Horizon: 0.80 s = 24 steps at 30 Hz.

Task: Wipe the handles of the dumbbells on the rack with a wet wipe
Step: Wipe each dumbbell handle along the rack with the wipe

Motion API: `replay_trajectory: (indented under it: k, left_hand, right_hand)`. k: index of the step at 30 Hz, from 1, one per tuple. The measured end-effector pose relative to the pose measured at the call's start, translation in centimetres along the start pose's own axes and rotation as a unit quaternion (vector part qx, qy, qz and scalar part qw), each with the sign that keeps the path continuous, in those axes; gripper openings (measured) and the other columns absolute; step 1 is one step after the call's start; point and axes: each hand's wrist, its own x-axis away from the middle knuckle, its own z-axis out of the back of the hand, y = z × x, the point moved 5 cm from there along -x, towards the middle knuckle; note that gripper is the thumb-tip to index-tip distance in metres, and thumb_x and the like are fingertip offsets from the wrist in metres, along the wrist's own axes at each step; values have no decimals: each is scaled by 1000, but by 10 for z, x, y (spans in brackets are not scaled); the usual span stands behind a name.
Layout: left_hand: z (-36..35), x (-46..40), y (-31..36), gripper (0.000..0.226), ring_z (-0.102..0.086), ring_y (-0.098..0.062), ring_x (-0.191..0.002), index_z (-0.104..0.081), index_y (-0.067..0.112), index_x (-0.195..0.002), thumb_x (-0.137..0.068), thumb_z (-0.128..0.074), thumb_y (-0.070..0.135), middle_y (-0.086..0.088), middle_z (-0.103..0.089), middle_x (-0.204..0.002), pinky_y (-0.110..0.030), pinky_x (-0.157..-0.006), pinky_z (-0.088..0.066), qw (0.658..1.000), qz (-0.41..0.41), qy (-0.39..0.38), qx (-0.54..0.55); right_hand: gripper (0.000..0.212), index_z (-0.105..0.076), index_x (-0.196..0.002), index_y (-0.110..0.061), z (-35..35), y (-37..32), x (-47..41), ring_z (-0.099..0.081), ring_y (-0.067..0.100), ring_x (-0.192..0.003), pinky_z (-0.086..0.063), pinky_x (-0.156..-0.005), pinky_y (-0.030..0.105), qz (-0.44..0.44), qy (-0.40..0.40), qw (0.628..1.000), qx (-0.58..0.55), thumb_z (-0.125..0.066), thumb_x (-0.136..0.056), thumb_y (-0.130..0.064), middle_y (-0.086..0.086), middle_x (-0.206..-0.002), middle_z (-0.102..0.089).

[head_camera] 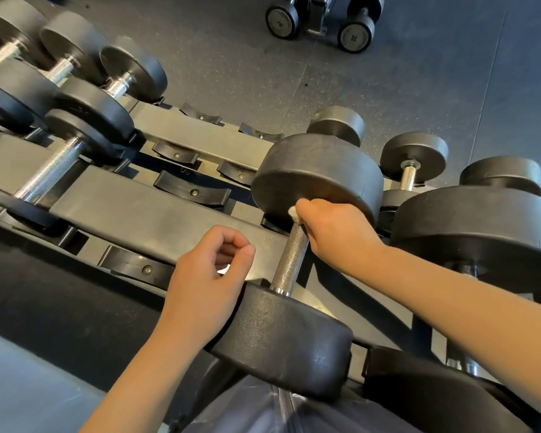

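Leftmost, several dumbbells (49,170) lie across the rack (144,207), their chrome handles angled up to the right, with bare black cradles (191,190) on the rails beside them. Nearer the middle, the left hand (205,284) hovers beside the near head (281,345) of a big dumbbell; its fingers are curled with thumb and fingertips nearly meeting, and a small pale glint shows between them, too unclear to say whether anything is held. Just right of it runs the knurled handle (291,260), its lower part bare. The right hand (333,232) grips the handle's upper end against the far head (317,173), fingers wrapped round a white wipe (293,211) that peeks out at the knuckles. Further right sit more dumbbells (481,229). Two others (319,17) stand on the floor (372,82) beyond.
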Motion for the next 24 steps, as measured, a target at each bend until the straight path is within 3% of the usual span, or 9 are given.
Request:
replay_trajectory:
  k: [5, 9, 12, 14, 17, 21, 24]
  left_hand:
    - [-1, 0, 1, 3, -59, 1, -84, -60, 28, -89, -87, -61, 26, 13, -64, -86, -5, -70, -44, 1000, -3, 4, -6]
    - [0, 0, 1, 3, -59, 2, -84, -60, 27, -88, -88, -61, 24, 13, -64, -86, -4, -69, -43, 1000, -4, 8, -9]
    - [0, 0, 1, 2, -58, 3, -84, -60, 27, -89, -88, -61, 25, 13, -64, -86, -4, -70, -43, 1000, 0, 5, -8]
    - [0, 0, 0, 1, -59, 3, -85, -60, 27, -88, -88, -61, 27, 14, -64, -86, -5, -70, -44, 1000, 1, 3, -12]
    - [-1, 1, -1, 3, -60, 1, -86, -59, 29, -89, -88, -56, 30, 14, -64, -87, -10, -73, -45, 1000, 2, 3, -16]
    - [-1, 1, 0, 7, -61, -2, -87, -59, 29, -90, -92, -52, 28, 14, -65, -87, -14, -77, -47, 1000, 2, -1, -23]
    - [-1, 0, 1, 9, -61, 0, -86, -59, 29, -88, -92, -51, 28, 15, -65, -86, -18, -78, -47, 1000, -3, -5, -22]
  right_hand:
    - [13, -57, -106, -18, -3, -13, 8, -61, 16, -82, -51, -74, 28, 28, -26, 993, -111, -48, -97, -21, -1, -95, -63]
    - [17, -58, -103, -19, 1, -21, 17, -58, 11, -81, -43, -70, 17, 62, -84, 978, -182, -44, -99, -28, -5, -92, -62]
    - [18, -53, -113, -18, 15, -4, 6, -62, 17, -85, -50, -74, 25, 17, -9, 998, -56, -46, -98, -26, -1, -101, -61]
    - [23, -48, -118, -17, 9, -3, -1, -64, 20, -85, -54, -72, 28, 10, -24, 999, 31, -52, -96, -20, 2, -106, -59]
    - [20, -49, -116, -19, -2, -6, -8, -63, 18, -84, -51, -69, 25, 13, -52, 998, 40, -52, -95, -18, 1, -103, -59]
    - [16, -59, -108, -23, -4, -6, -6, -60, 14, -86, -51, -79, 26, 14, -51, 997, -51, -49, -96, -20, -3, -100, -63]
    - [17, -63, -100, -19, -3, -25, 12, -58, 5, -79, -49, -78, 23, 69, -96, 971, -206, -48, -98, -25, -11, -87, -62]
